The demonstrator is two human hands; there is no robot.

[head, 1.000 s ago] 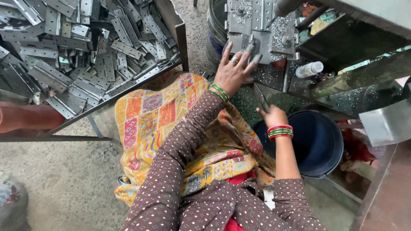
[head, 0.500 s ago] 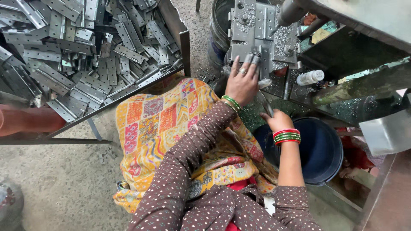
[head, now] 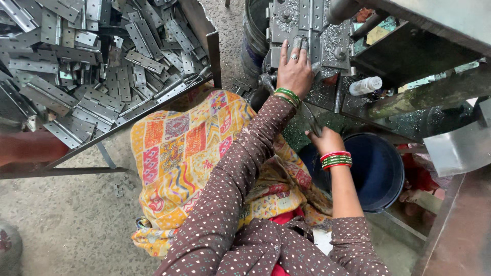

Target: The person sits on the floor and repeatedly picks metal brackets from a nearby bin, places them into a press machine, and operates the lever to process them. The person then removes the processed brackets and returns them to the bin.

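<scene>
My left hand reaches forward onto the grey machine bed. Its fingers lie together on a perforated metal hinge plate and hold it there. My right hand sits lower, by the rim of a dark blue bucket. It is closed around a thin metal rod that slants up toward the machine. Both wrists wear green and red bangles. A yellow patterned cloth covers my lap.
A big heap of grey hinge plates fills a metal-framed tray at the left, its corner post close to my left arm. A small white bottle lies on the machine's ledge. Metal shavings cover the bed. A dark drum stands behind.
My left hand has gone from spread fingers at the machine's edge to lying further forward on the hinge plate. My right hand stays on the rod.
</scene>
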